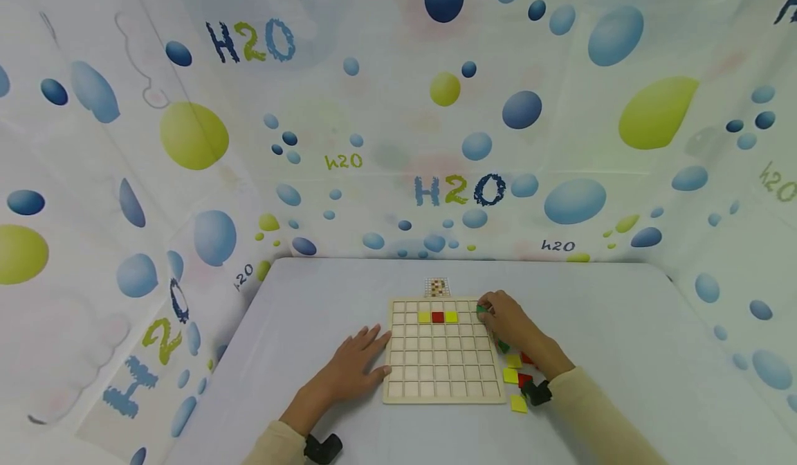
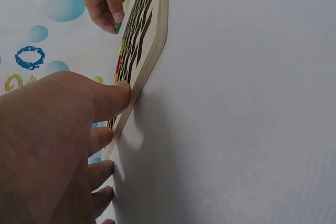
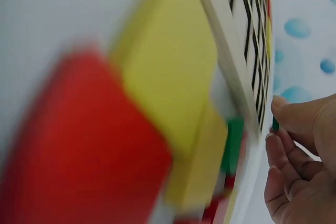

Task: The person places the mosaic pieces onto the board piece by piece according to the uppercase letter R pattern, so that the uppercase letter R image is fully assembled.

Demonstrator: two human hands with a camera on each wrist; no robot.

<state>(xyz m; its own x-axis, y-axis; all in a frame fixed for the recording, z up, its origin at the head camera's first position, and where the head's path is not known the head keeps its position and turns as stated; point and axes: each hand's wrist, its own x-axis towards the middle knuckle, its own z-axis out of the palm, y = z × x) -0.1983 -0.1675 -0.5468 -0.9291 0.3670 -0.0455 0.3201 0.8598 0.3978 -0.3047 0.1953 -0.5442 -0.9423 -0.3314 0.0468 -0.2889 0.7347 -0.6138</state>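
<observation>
A square wooden grid board (image 1: 443, 397) lies on the white table. In its upper rows sit a red tile (image 1: 438, 317) between two yellow tiles, one being the left yellow tile (image 1: 424, 317). My right hand (image 1: 507, 316) pinches a small green tile (image 3: 275, 124) between thumb and fingertips, over the board's upper right corner. My left hand (image 1: 351, 365) rests at the board's left edge, fingers extended, with thumb and fingertips touching the rim in the left wrist view. Beyond the board's far edge lies a small pattern card (image 1: 437, 286).
Loose tiles lie right of the board under my right forearm: several yellow, among them a near yellow tile (image 1: 519, 403), some red, and a green one (image 1: 503, 346). A patterned curtain (image 1: 398, 105) with blue and green dots hangs behind the table (image 1: 299, 292).
</observation>
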